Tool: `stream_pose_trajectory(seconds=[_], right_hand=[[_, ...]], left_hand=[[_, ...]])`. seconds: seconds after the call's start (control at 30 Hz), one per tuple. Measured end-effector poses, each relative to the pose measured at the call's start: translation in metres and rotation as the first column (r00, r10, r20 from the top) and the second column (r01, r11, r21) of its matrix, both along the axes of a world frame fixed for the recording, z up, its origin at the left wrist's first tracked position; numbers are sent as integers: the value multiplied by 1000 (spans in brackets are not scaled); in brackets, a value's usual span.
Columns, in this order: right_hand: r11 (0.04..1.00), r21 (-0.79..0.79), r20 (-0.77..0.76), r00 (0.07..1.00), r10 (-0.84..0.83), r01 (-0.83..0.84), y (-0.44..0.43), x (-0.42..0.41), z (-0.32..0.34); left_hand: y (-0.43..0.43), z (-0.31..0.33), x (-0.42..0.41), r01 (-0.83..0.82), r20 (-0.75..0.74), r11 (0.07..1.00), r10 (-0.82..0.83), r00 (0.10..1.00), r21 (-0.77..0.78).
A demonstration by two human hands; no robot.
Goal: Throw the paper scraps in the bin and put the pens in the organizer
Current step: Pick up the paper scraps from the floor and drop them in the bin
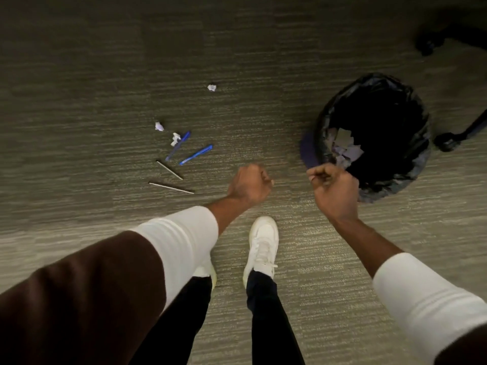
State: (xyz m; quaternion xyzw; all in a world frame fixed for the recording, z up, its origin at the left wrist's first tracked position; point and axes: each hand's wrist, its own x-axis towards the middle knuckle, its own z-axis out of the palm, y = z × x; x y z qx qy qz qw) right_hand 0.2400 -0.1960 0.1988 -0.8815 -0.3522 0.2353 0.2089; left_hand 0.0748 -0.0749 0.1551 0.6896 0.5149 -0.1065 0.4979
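Observation:
Three crumpled paper scraps lie on the carpet: one far off (212, 87), one to the left (159, 126), one (175, 138) touching a blue pen (179, 145). A second blue pen (196, 154) lies beside it. Two thin grey pens (170, 170) (171, 187) lie closer to me. The bin (322, 127), lined with a black bag, stands at the right with paper pieces inside. My left hand (249, 184) is curled into a fist right of the pens. My right hand (333, 187) is also closed, at the bin's near rim. Nothing shows in either fist.
Black chair legs with casters (448, 142) (427, 47) stand right of and behind the bin. My white shoe (263, 243) is planted on the carpet below my hands. No organizer is in view.

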Motion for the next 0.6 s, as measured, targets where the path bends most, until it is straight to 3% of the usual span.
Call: stream_pose_trajectory(seconds=[0.23,0.4,0.6], right_hand=[[969,-136,-154,971,185,-206,57,-81,-27],[929,-251,-195,955,225,-271,99,-111,-35],[838,-371,-233,914,333,-400,159,-132,-54]], left_hand=[[41,-40,-135,-17,-227,999,5,974,-50],[68,-49,-193,-71,-273,996,53,960,-56],[103,-62,-227,11,-323,1000,-3,946,20]])
